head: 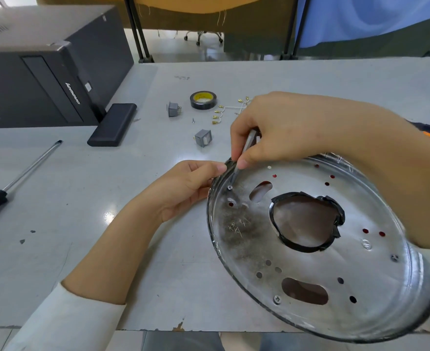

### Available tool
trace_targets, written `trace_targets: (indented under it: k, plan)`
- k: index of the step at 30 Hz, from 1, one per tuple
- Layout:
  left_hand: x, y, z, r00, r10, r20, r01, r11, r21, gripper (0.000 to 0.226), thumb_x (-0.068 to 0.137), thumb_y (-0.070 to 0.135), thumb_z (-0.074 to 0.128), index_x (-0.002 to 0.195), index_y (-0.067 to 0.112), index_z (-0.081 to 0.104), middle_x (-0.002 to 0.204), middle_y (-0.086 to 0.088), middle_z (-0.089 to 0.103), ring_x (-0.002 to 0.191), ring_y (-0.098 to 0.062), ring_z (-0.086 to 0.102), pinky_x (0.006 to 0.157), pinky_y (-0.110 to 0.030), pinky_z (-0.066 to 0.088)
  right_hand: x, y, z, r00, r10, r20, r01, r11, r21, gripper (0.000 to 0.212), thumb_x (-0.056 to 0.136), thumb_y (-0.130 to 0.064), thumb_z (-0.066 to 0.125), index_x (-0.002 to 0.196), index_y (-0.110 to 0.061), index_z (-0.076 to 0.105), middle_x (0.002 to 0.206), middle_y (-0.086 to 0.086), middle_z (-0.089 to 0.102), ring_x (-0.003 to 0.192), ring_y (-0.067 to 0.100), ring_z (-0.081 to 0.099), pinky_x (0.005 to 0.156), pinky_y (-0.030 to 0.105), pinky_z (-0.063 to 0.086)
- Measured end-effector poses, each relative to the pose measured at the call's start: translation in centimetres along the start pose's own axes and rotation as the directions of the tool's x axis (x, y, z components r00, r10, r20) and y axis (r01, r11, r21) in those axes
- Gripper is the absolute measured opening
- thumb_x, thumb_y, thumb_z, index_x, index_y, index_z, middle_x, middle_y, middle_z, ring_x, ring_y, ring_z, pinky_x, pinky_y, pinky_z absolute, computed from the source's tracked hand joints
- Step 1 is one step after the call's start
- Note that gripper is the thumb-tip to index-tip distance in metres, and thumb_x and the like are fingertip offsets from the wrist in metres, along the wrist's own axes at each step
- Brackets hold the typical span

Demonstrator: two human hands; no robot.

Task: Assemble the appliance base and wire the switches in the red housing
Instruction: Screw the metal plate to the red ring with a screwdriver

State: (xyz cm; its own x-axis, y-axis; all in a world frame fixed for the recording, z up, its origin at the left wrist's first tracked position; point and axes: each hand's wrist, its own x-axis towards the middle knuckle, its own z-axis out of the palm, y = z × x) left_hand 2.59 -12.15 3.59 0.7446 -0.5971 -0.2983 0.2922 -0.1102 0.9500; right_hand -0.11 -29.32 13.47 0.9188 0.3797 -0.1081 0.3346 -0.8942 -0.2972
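Hands at the rim of a round metal plate, one driving a screw.

Right hand (272, 130) pinches a thin screwdriver (245, 150), its tip on a screw (230, 187) near the edge of the metal plate (310, 262); left hand (188, 188) grips that rim just beside it, thumb on top. The plate sits tilted at the near right of the worktop (107, 198), with a large tape-edged hole at its middle. Farther back lie two grey switches (203, 138), a roll of black tape (203, 100) and white wires (227, 110) with brass ends. A long screwdriver (18, 178) lies well apart at left, near a black computer case (44, 72).
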Motion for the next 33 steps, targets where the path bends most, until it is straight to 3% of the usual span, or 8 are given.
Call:
trace_targets:
  k: [6,9,14,17,20,25,29,33]
  plan:
    - [-0.3,-0.1,0.0,1.0,0.005,0.017,-0.004,0.999,-0.041,0.025,0.097,0.014,0.048,0.088,0.009,0.07,0.076,-0.002,0.073,0.067,-0.009,0.068,0.064,-0.018,0.053,0.1,-1.4,0.4,0.993,-0.032,0.115,0.062,0.96,-0.273,0.006,0.086,-0.038,0.061,0.083,-0.037,0.056,0.074,-0.019,0.052,0.083,0.011,0.053,0.065,0.028,0.04]
    - [-0.2,-0.2,0.0,1.0,0.009,0.018,-0.008,0.998,-0.064,0.027,0.097,0.014,0.048,0.083,0.012,0.072,0.073,-0.001,0.072,0.064,-0.008,0.067,0.062,-0.018,0.052,-0.2,-1.5,0.3,0.994,-0.084,0.064,0.099,0.952,-0.29,0.007,0.085,-0.033,0.061,0.079,-0.034,0.056,0.072,-0.015,0.059,0.077,0.013,0.054,0.067,0.03,0.045]
    - [0.0,-0.4,-0.2,1.0,0.006,0.017,-0.005,0.999,-0.051,0.02,0.091,0.019,0.059,0.086,0.013,0.077,0.078,-0.004,0.072,0.068,-0.01,0.068,0.063,-0.018,0.053,0.3,-1.5,0.6,0.992,-0.128,-0.001,0.118,0.912,-0.393,0.019,0.086,-0.037,0.059,0.073,-0.024,0.063,0.046,-0.009,0.045,0.055,0.011,0.048,0.055,0.027,0.043]
    - [-0.1,-0.5,-0.1,0.998,0.029,0.048,-0.026,0.998,-0.054,0.021,0.072,0.035,0.067,0.08,0.019,0.079,0.081,-0.001,0.074,0.071,-0.009,0.07,0.065,-0.018,0.054,0.6,-1.5,0.8,0.989,-0.143,-0.031,0.113,0.878,-0.466,0.038,0.086,-0.033,0.056,0.054,-0.014,0.051,0.041,-0.002,0.039,0.045,0.019,0.041,0.047,0.025,0.033]
    - [0.0,-0.5,-0.2,0.999,0.031,0.042,-0.028,0.998,-0.051,0.023,0.07,0.036,0.067,0.079,0.018,0.078,0.08,-0.004,0.071,0.07,-0.011,0.069,0.066,-0.019,0.054,1.1,-1.7,1.1,0.996,-0.092,-0.018,0.071,0.872,-0.484,0.043,0.087,-0.037,0.054,0.053,-0.015,0.043,0.048,0.0,0.042,0.047,0.017,0.041,0.047,0.024,0.03]
    - [0.2,-0.6,-0.4,1.0,0.015,0.016,-0.014,0.999,-0.042,0.023,0.095,0.015,0.051,0.096,0.007,0.072,0.084,-0.008,0.072,0.072,-0.012,0.068,0.068,-0.02,0.055,0.9,-1.8,0.1,0.977,0.03,0.21,0.057,0.917,-0.394,0.024,0.09,-0.041,0.057,0.085,-0.018,0.063,0.083,-0.001,0.063,0.083,0.021,0.059,0.058,0.028,0.038]
    - [0.2,-0.6,-0.2,1.0,-0.002,-0.002,0.002,0.998,-0.057,0.023,0.096,0.016,0.051,0.097,0.005,0.071,0.088,-0.017,0.062,0.067,-0.012,0.066,0.068,-0.022,0.056,0.5,-1.9,0.1,0.992,-0.05,0.119,0.093,0.916,-0.389,0.02,0.089,-0.032,0.058,0.071,-0.029,0.05,0.065,-0.014,0.047,0.063,0.004,0.044,0.051,0.024,0.031]
    - [0.1,-0.5,-0.2,1.0,-0.003,0.004,0.003,0.999,-0.051,0.023,0.094,0.017,0.055,0.087,0.013,0.077,0.09,-0.016,0.062,0.068,-0.012,0.067,0.066,-0.022,0.055,0.8,-2.1,0.5,0.985,-0.175,0.004,0.159,0.884,-0.439,0.012,0.085,-0.03,0.06,0.073,-0.029,0.057,0.059,-0.011,0.048,0.059,0.007,0.044,0.052,0.022,0.036]
